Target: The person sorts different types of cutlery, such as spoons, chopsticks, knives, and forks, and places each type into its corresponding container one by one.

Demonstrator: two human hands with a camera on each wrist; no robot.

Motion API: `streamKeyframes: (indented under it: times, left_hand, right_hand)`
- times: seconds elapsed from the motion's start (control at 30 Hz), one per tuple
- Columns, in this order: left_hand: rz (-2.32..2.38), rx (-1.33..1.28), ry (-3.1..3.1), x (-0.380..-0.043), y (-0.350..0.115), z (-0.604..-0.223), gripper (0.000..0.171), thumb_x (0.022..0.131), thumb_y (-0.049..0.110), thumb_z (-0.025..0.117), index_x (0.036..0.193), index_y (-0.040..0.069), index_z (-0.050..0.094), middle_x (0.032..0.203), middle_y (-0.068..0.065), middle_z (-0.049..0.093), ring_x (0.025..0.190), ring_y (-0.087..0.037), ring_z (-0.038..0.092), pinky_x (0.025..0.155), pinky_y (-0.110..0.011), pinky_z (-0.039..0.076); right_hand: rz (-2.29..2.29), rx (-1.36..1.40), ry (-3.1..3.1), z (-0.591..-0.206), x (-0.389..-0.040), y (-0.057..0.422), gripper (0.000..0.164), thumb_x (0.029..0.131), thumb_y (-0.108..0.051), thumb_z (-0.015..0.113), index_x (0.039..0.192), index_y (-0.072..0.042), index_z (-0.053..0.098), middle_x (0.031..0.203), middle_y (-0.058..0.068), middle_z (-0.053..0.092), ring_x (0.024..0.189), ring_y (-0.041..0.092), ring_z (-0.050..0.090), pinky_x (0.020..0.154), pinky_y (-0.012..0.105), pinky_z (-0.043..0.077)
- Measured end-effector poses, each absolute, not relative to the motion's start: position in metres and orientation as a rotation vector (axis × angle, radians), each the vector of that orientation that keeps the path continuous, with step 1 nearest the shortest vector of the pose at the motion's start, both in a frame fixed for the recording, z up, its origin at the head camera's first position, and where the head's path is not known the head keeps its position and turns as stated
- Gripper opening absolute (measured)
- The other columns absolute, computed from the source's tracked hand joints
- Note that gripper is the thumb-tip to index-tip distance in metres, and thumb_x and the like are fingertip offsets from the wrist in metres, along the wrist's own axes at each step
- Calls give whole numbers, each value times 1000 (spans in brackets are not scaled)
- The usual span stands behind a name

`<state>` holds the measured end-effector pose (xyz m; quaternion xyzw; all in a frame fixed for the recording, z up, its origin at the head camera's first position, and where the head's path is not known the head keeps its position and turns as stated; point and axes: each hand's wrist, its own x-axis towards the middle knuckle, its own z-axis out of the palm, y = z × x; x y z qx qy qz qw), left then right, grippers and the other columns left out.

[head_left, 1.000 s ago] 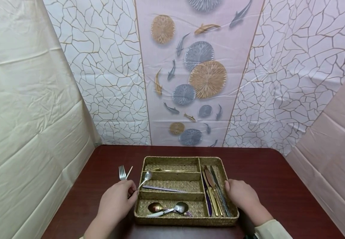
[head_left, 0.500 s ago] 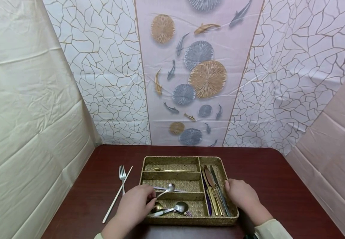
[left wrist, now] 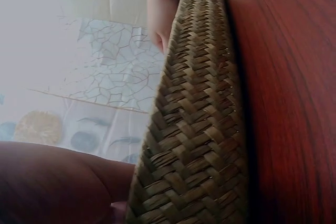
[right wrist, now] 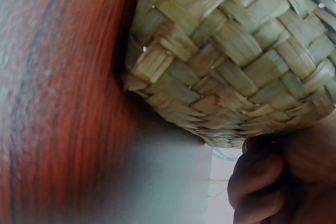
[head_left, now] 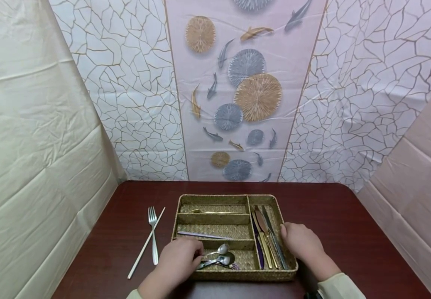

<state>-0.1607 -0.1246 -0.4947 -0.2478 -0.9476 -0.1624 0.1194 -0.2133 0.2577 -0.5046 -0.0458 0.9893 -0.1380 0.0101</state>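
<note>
A woven cutlery tray with compartments sits on the table. Over its front compartment my left hand pinches a small silver spoon by the handle, bowl pointing right. Just below that bowl in the head view lies another silver spoon; a gold-coloured spoon is hidden behind the hand. My right hand holds the tray's right rim. Its curled fingers show against the woven wall in the right wrist view. The left wrist view shows the tray's front wall and part of the left hand.
Several knives lie in the right compartment. A lilac stick lies in the middle compartment, a slim gold utensil in the back one. Left of the tray, a fork crosses a pale chopstick on the table.
My left hand has moved right from the tray's left edge, carrying the small spoon from the middle compartment to the front one. The fork and chopstick are uncovered. The right hand stays put.
</note>
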Motion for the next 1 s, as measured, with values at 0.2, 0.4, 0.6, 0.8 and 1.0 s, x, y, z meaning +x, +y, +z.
streamKeyframes:
  times: [0.2,0.4,0.6,0.8,1.0]
  left_hand:
    - [-426,-700,-2804,-163,-121,-499,30,80,18,88,70,32,63,75,17,59,66,-9,58,53,-34,45]
    - [-427,-705,-2817,-166,-119,-503,31,80,21,90,69,33,64,74,18,62,68,-9,61,56,-35,49]
    - [-412,-728,-2804,-167,-117,-504,27,81,23,91,70,34,69,75,19,65,69,-8,62,59,-34,52]
    - [-413,-734,-2817,-169,-115,-503,26,80,18,88,70,34,71,72,20,65,66,-8,62,57,-34,51]
    - [-428,-726,-2813,-169,-117,-504,25,78,16,86,70,34,71,71,20,64,65,-9,61,57,-34,50]
  right_hand:
    - [-438,-146,3087,-501,-214,257,40,116,-27,45,79,-15,54,68,4,52,65,23,57,64,52,50]
    - [-460,-150,3077,-501,-213,257,40,116,-26,45,80,-15,56,69,4,54,66,24,59,65,53,51]
    - [-452,-148,3067,-505,-214,259,39,117,-27,46,80,-16,56,68,3,52,64,21,55,65,51,49]
    - [-462,-143,3061,-508,-213,260,40,117,-27,46,80,-15,56,67,3,51,62,21,54,64,49,48]
    - [-463,-137,3056,-506,-213,258,41,117,-26,45,79,-16,56,66,4,50,62,21,53,65,48,47]
